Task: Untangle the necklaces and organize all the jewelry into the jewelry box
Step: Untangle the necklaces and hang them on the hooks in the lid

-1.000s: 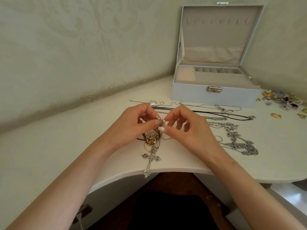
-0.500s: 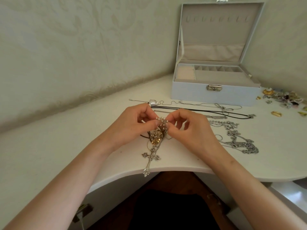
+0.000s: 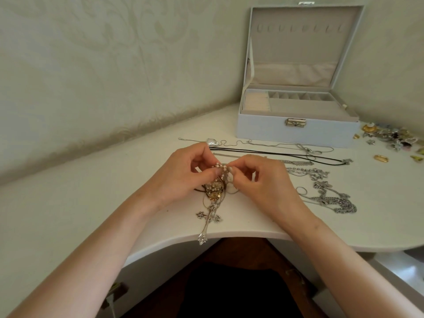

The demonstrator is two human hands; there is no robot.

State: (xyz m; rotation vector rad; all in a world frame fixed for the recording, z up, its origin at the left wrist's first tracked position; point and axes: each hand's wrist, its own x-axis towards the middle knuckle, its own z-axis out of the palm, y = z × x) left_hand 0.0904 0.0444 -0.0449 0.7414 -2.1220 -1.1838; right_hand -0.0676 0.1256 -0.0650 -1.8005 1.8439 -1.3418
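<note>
A tangled clump of necklaces [image 3: 214, 190], gold and pearl-beaded, lies near the table's front edge, with a silver cross pendant [image 3: 208, 218] hanging out of it toward me. My left hand [image 3: 183, 174] and my right hand [image 3: 261, 180] meet just above the clump, and both pinch a pearl strand [image 3: 222, 168] lifted from it. The pale jewelry box [image 3: 296, 134] stands open at the back right, its lid upright and its grey compartments bare.
Straightened chains and a black cord necklace [image 3: 286, 154] lie between my hands and the box. A heap of silver chains [image 3: 332, 198] sits to the right. Small earrings and brooches [image 3: 394, 138] are scattered at the far right. The table's curved front edge [image 3: 252, 235] is close.
My fingertips have drawn closer together and lifted the pearl strand a little higher above the clump. The rest of the jewelry has not moved.
</note>
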